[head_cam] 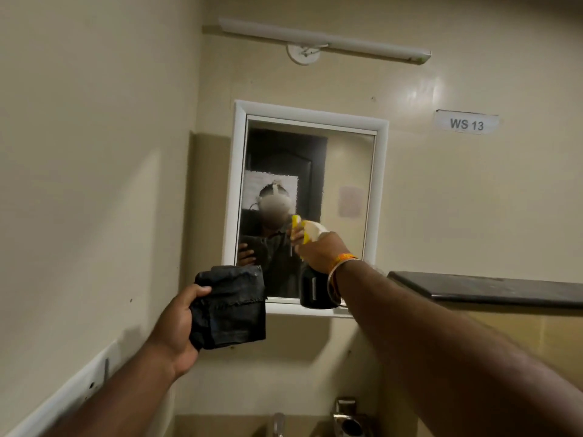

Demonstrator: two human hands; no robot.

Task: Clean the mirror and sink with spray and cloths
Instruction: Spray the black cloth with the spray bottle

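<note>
Mirror (340, 171) looks unwiped, early stage. Right hand (318, 250) fingers curl round spray (310, 288) aimed at it; left hand (176, 326) fingers grip cloth (232, 307). Sink untouched.

Both forearms bare, no sleeves in view. Right wrist: an orange thread band (346, 256) and a thin pale bangle (332, 274) just beside it.

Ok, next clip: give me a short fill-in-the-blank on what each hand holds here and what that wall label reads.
1. The left hand holds a folded dark ____.
2. The right hand grips a spray bottle aimed at the ____.
3. The wall label reads WS ____.
4. The dark shelf sits to the ____ of the white frame.

Missing words: cloth; mirror; 13; right
</note>
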